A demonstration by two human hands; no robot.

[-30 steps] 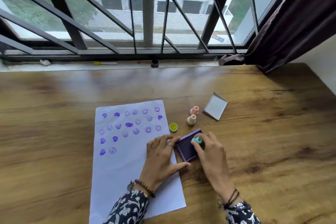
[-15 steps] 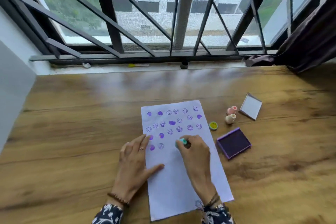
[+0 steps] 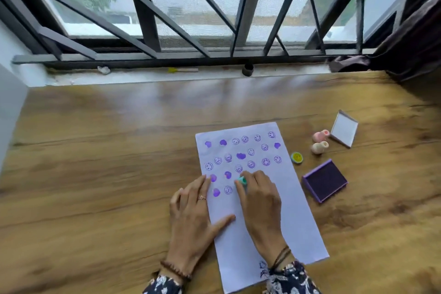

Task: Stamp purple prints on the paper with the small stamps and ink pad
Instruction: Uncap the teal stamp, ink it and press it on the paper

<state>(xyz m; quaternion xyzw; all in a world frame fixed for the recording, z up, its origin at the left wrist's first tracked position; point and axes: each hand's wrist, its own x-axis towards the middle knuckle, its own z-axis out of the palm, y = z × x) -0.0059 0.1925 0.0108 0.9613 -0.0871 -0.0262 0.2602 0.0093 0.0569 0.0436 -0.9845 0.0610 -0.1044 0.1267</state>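
While pinched, round teal stamp (image 3: 243,180) on smooth paper (image 3: 296,222)

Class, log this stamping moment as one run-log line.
step: stamping | right hand: presses teal stamp on paper | left hand: flat, steadies paper | ink pad: open, beside paper

White paper (image 3: 286,210), purple smiley and heart prints. Purple ink pad (image 3: 325,180). Teal stamp (image 3: 243,181); yellow (image 3: 296,157), pink (image 3: 321,136), cream (image 3: 319,147) stamps. Brown woodgrain table (image 3: 95,174). Dark floral sleeves (image 3: 291,279).
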